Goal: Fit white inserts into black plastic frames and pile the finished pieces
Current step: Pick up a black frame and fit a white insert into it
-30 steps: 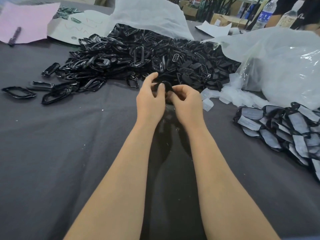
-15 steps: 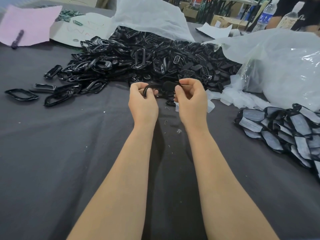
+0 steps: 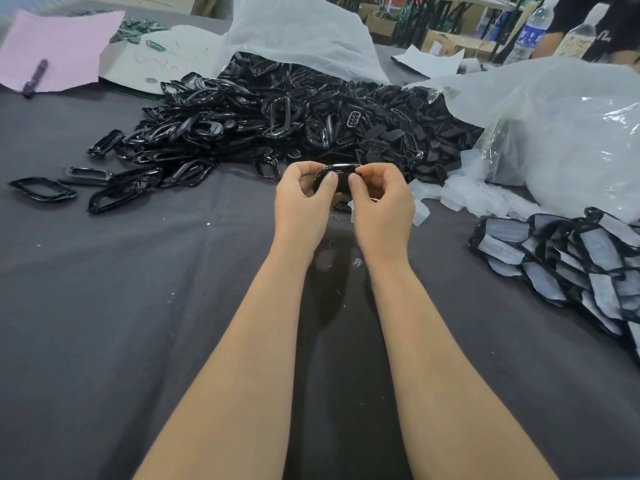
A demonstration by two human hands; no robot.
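My left hand (image 3: 300, 202) and my right hand (image 3: 381, 204) together hold one black plastic frame (image 3: 337, 174) just above the grey cloth, thumbs and fingertips pinching its two ends. A bit of white shows under my right hand; I cannot tell whether it is an insert held there. Behind the hands lies a big heap of loose black frames (image 3: 277, 116). Loose white inserts (image 3: 460, 199) lie to the right of my hands. A pile of finished pieces (image 3: 568, 258), black frames with white centres, sits at the right edge.
A grey cloth (image 3: 138, 323) covers the table. Clear plastic bags (image 3: 561, 133) bulge at the back right. A pink sheet (image 3: 55, 46) with a pen lies at the far left, beside a white paper. A person and water bottles (image 3: 530, 32) are at the far right.
My hands first rose apart, each with its own part, and now have come together on one black frame, held a little lower and nearer.
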